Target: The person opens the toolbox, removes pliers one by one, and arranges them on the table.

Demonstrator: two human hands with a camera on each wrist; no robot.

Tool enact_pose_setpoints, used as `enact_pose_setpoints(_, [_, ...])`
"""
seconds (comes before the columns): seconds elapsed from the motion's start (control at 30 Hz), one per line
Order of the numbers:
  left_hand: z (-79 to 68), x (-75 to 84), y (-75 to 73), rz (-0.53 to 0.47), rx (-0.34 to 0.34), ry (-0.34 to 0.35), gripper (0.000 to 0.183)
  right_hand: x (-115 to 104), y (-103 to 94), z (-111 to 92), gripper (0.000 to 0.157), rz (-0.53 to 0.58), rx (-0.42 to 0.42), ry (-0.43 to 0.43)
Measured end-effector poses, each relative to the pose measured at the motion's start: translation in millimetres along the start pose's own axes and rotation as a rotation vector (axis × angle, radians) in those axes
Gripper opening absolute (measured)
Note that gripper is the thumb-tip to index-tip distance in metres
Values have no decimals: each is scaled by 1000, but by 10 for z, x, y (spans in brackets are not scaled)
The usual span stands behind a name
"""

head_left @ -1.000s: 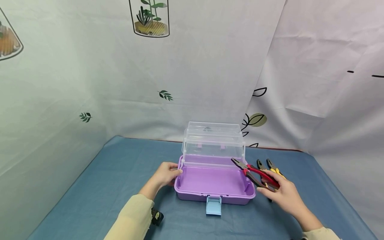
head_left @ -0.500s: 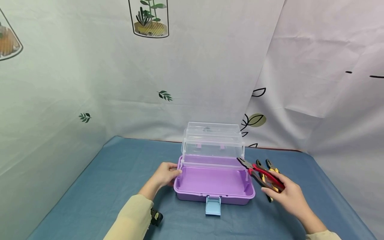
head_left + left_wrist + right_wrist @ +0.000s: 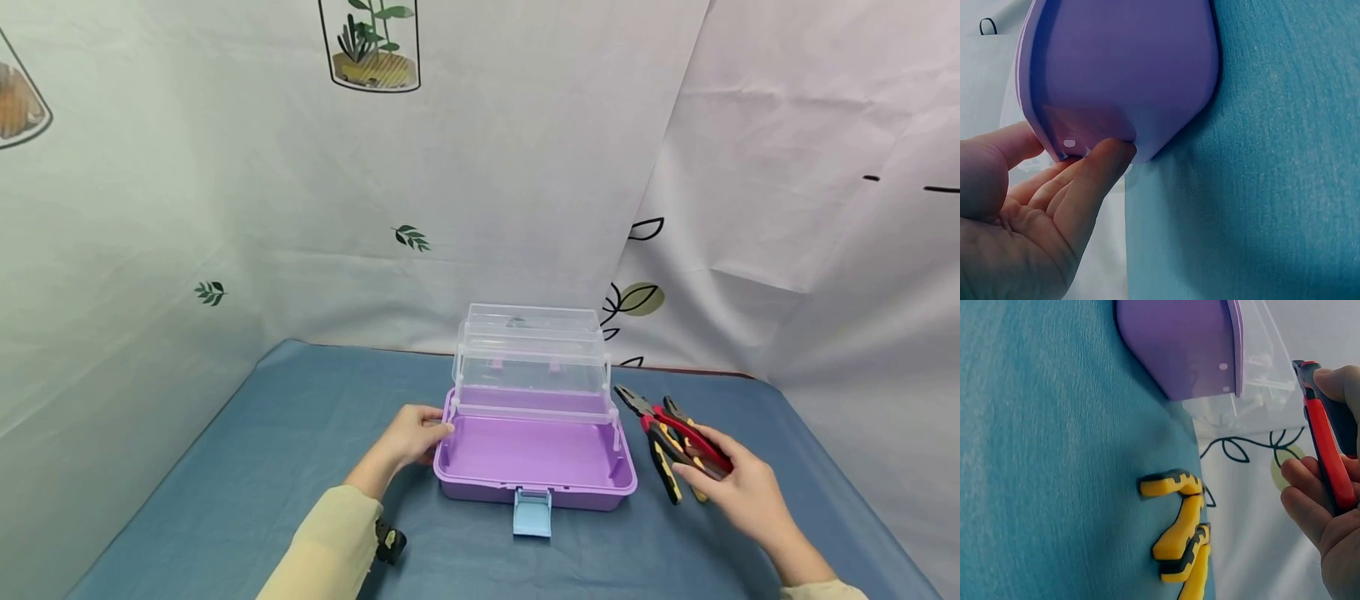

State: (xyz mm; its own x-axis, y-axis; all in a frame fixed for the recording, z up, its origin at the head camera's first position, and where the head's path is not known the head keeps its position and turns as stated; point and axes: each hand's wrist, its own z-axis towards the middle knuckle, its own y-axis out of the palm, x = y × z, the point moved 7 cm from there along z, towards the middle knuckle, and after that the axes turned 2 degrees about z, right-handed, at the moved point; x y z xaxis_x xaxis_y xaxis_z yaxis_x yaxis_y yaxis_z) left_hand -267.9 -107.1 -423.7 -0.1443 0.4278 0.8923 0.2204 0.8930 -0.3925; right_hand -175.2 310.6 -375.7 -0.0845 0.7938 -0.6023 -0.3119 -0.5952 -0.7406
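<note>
A purple toolbox point(image 3: 532, 454) with its clear lid point(image 3: 534, 358) raised stands on the table. At its left side my left hand point(image 3: 408, 437) grips the rim, thumb over the edge and fingers against the outer wall, as the left wrist view shows. My right hand point(image 3: 742, 483) holds red-and-black pliers point(image 3: 693, 437) by the handles, right of the box, their metal nose pointing toward the back left. Beneath them in the head view lie two yellow-and-black pliers, partly hidden; their handles point(image 3: 1179, 528) show on the cloth in the right wrist view.
A light blue latch point(image 3: 532, 512) hangs down at the toolbox front. Blue cloth point(image 3: 315, 417) covers the table. White printed fabric point(image 3: 510, 167) hangs behind and at both sides.
My right hand has carried the red-and-black pliers rightward, from over the toolbox's right rim to above the yellow-and-black pliers. My left hand keeps its grip on the box.
</note>
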Motion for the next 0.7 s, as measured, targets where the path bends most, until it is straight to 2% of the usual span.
enact_pose_setpoints(0.23, [10, -5, 4, -2, 0, -6, 39, 80, -30, 17, 72, -41, 11, 16])
enact_pose_setpoints(0.4, [4, 0, -1, -8, 3, -8, 39, 164, -37, 44, 76, -68, -23, 59])
enact_pose_setpoints(0.7, [-2, -7, -2, -8, 0, -15, 39, 301, -88, 78, 72, -101, -57, 96])
